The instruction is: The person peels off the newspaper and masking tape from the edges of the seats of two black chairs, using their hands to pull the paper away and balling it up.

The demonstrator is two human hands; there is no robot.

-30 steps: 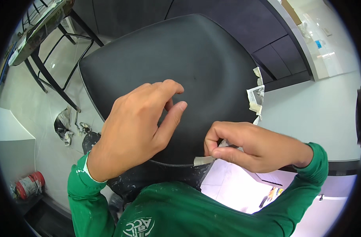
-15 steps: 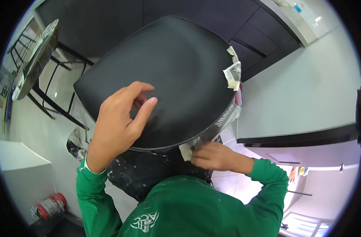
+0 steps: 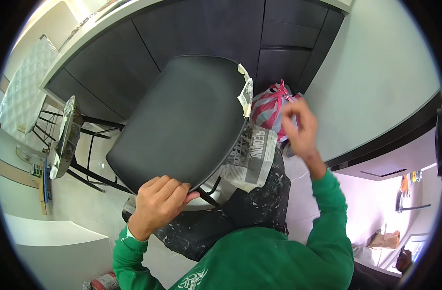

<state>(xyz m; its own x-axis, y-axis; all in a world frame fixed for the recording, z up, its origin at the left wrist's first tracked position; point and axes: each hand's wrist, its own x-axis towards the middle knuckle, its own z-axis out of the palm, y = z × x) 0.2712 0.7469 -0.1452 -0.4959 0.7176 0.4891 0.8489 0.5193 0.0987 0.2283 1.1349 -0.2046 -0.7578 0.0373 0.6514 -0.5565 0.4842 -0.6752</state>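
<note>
A black padded stool seat [image 3: 182, 121] stands before my lap. My left hand [image 3: 159, 203] is closed over its near edge, fingers on top and thumb at the rim. A sheet of newspaper [image 3: 252, 154] hangs from the seat's right side and drapes over my dark, paint-spotted trousers. Crumpled strips of masking tape [image 3: 245, 96] with paper stick along the far right edge. My right hand [image 3: 300, 128] is raised to the right of the seat, apart from it. Its fingers are bent, thumb and forefinger apart, with nothing visible between them.
A red-and-white striped plastic bag [image 3: 267, 110] sits on the floor behind my right hand. Dark cabinets [image 3: 206, 29] stand beyond the seat. At left is another stool [image 3: 68, 135] with a covered seat. A pale panel [image 3: 371, 92] rises at right.
My left hand has come down from above the seat onto its near edge. My right hand has left the newspaper edge and risen to the right. The newspaper now hangs spread out.
</note>
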